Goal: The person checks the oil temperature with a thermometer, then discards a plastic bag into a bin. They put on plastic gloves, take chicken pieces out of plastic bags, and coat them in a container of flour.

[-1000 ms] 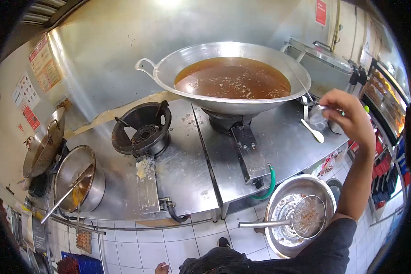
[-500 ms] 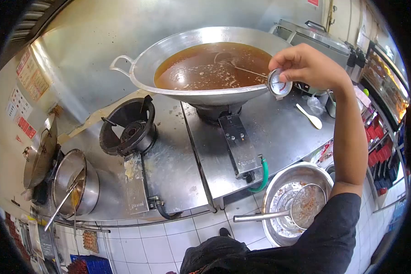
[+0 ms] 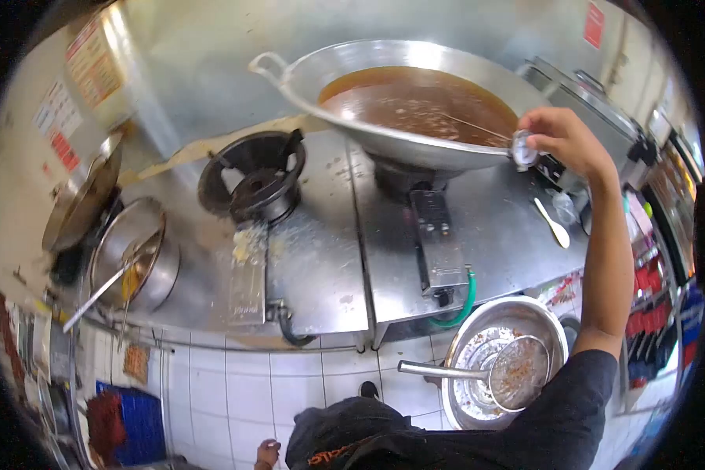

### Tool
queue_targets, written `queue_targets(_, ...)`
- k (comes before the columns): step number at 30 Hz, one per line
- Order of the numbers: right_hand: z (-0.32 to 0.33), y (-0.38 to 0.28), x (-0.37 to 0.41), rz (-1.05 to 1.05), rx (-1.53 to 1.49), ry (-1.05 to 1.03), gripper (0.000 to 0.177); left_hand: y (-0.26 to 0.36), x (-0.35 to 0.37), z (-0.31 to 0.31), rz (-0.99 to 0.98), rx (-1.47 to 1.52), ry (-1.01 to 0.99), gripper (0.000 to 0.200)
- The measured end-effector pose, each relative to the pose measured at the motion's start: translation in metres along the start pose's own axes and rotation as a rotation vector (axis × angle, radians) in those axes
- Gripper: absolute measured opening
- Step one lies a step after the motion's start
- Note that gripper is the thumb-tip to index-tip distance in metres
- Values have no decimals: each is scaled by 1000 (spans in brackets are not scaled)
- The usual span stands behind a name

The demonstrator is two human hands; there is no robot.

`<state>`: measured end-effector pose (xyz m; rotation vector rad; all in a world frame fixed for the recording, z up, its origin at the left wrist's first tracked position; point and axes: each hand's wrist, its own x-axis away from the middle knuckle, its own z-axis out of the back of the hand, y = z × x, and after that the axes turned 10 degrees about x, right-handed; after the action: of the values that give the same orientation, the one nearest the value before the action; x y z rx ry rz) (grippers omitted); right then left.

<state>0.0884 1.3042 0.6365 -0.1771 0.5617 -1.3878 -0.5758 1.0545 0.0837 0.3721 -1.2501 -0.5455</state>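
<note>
Head view: the right hand (image 3: 565, 141) pinches the dial of a thermometer (image 3: 522, 150) between thumb and fingers, closed around it. Half a second ago the same hand already held the dial at the near rim of the wok (image 3: 345, 61). A second ago it was off at 3 o'clock, by the white spoon (image 3: 554, 225). The dial face showed to the camera then and is now half hidden by the fingers. The left hand (image 3: 268, 453) hangs low at 6 o'clock, too small to tell how it is held.

The wok, full of brown liquid (image 3: 415, 98), sits on a steel counter (image 3: 321, 258) at 1 o'clock. At 10 o'clock of the counter is a bare burner (image 3: 252, 184), and at 9 o'clock a pot (image 3: 137, 262) with a ladle in it. A steel backsplash rises behind, with posters at the left. Below, over white floor tiles, stands a steel basin (image 3: 466, 345) with a skimmer (image 3: 517, 372) lying in it.

The thermometer sits at the wok's near right rim. Its thin stem runs from the dial toward 10 o'clock, at a shallow slant, with the tip in the liquid.
</note>
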Motion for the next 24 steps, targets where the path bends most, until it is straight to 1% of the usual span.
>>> queue_targets(1,-4,-6,0,-20,38,56,19,-28,-21,10,-14,109,-19,46)
queue_targets(2,-6,-14,2,-24,68,102,19,-36,-23,10,-166,-215,-66,45)
queue_targets(3,-4,-10,0,-37,21,22,19,-45,-23,10,-332,-534,-63,45)
queue_targets(4,-3,0,2,-103,76,68,25,-54,-24,8,-261,-607,-129,46)
queue_targets(5,-8,13,7,-65,252,261,34,-83,-42,5,-295,-683,-6,47)
queue_targets(6,-8,15,9,115,590,343,41,-12,26,-7,-1,-331,124,49)
queue_targets(7,-8,26,10,153,786,426,40,-71,-11,-1,-227,-368,44,51)
queue_targets(8,-34,5,17,161,448,486,40,-41,21,-2,-83,-191,101,50)
queue_targets(9,-57,-31,28,138,125,521,39,2,49,-5,48,-26,135,49)
queue_targets(10,-96,-70,35,283,-130,344,41,-5,51,-6,49,-31,141,49)
queue_targets(11,-140,-109,32,484,-269,74,41,-10,47,-2,39,-47,146,48)
queue_targets(12,-194,-174,34,451,-406,-87,40,-13,40,4,24,-73,147,48)
queue_targets(13,-242,-206,30,446,-458,-353,33,-18,36,8,30,7,145,49)
queue_targets(14,-288,-246,29,456,-657,-588,31,-26,30,13,12,6,153,48)
queue_targets(15,-342,-272,27,471,-808,-739,34,-35,22,19,-4,-2,158,48)
queue_targets(16,-385,-301,21,428,-947,-960,47,-38,18,26,-7,41,150,45)
queue_targets(17,-433,-370,14,63,-1247,-1009,58,-58,1,36,-29,140,171,44)
queue_targets(18,-475,-394,0,-145,-1532,-1083,65,-127,-57,39,-350,-47,141,43)
queue_targets(19,-484,-428,-11,-353,-1622,-1086,58,-112,-50,46,-114,70,187,43)
queue_targets(20,-491,-457,-22,-569,-1708,-1087,51,-120,-53,52,-98,177,230,41)
queue_targets(21,-506,-478,-37,-613,-1838,-1054,44,-154,-76,62,-355,-14,114,41)
queue_targets(22,-526,-491,-54,-656,-1961,-1019,37,-135,-57,65,-42,285,215,41)
queue_targets(23,-539,-498,-67,-698,-2081,-980,30,-157,-75,75,-241,-113,122,40)
queue_targets(24,-543,-499,-77,-660,-2055,-977,24,-157,-66,79,-289,-36,139,39)
